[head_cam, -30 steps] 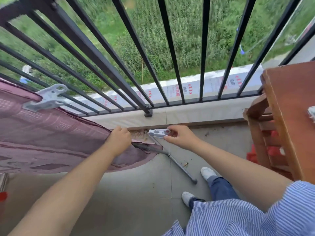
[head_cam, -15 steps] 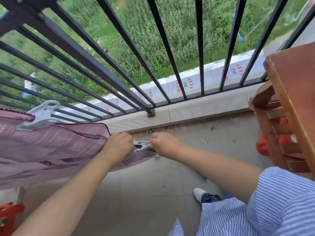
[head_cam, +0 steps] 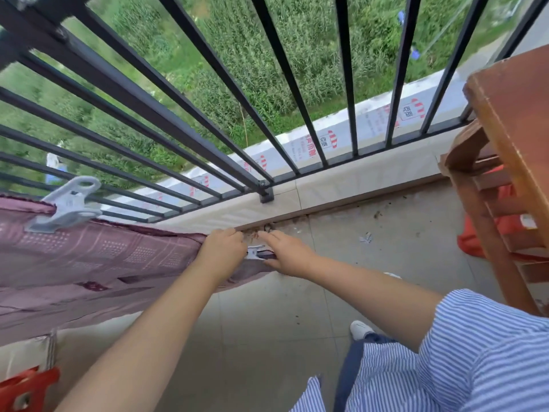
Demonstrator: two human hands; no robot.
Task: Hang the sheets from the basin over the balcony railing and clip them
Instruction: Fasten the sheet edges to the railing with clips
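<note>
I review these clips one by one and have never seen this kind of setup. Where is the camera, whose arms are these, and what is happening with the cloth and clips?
No machine here: a person wears a camera on the head, looking down at their own bare arms on a balcony. A pink sheet hangs along the black railing, with one white clip already on it. The left hand grips the sheet's end; the right hand is at a second clip there, though whether it still grips the clip is unclear. A wooden stool stands on the right.
</note>
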